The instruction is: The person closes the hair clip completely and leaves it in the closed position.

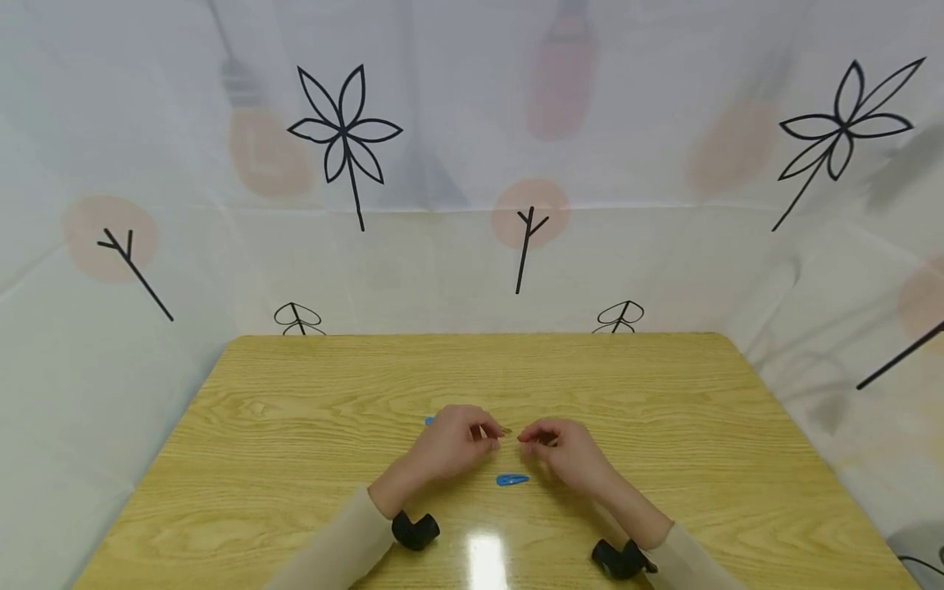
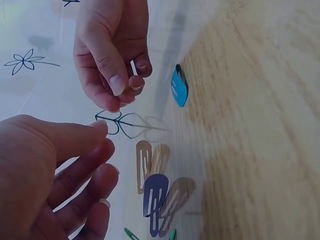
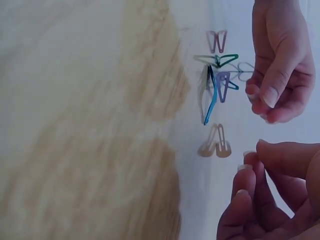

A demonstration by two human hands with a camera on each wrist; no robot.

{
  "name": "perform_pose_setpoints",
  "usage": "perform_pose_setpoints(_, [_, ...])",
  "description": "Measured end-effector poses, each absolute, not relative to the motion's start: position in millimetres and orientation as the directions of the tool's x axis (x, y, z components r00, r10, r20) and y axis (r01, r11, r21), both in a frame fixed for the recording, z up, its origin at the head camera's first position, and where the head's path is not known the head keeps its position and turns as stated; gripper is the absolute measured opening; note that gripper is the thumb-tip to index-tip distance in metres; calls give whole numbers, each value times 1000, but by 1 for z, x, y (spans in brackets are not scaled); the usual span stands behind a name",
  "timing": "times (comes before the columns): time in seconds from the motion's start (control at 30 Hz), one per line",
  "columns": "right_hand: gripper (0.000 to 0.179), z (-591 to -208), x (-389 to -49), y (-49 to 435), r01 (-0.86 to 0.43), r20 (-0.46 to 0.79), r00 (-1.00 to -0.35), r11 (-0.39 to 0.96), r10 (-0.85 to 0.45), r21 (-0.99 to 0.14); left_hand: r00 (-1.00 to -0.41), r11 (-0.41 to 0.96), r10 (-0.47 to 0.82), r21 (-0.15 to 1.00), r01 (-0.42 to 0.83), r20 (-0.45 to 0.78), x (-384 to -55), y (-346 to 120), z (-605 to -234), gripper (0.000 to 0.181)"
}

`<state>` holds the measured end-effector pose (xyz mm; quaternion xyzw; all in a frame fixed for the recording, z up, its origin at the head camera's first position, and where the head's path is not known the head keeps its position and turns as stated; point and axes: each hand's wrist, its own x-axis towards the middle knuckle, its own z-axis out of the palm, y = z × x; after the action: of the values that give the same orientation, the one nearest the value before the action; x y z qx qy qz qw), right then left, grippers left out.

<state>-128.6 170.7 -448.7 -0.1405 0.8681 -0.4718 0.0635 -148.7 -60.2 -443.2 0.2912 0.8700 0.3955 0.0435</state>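
Note:
Over the middle of the table, my left hand (image 1: 451, 442) and right hand (image 1: 571, 452) face each other, fingertips a short gap apart. Fingers are loosely bent, thumbs close to the forefingers; nothing shows between them in either wrist view. A blue snap hair clip (image 1: 512, 479) lies just in front of the hands. Another blue clip (image 1: 429, 420) is mostly hidden behind my left hand. Beyond the left fingertips shows a small gold-brown clip (image 1: 506, 430). In the left wrist view are a tan clip (image 2: 143, 165) and a purple clip (image 2: 156, 195).
Further clips show in the right wrist view: a pink clip (image 3: 221, 42) and a green clip (image 3: 229, 58). Black wrist devices (image 1: 415, 531) sit at both cuffs. A patterned white cloth (image 1: 442, 270) rises behind the wood-grain table (image 1: 295, 393).

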Motion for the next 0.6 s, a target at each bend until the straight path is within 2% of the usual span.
perform_pose_setpoints(0.37, [12,-447,-144,160,-197,63,-965,544,-256,-816,-838,552,524,688,470,153,-163,-64,-441,10])
perform_pose_setpoints(0.6, [13,-448,-149,152,-190,60,-963,507,-262,-840,-851,570,508,687,451,137,-169,-66,-443,15])
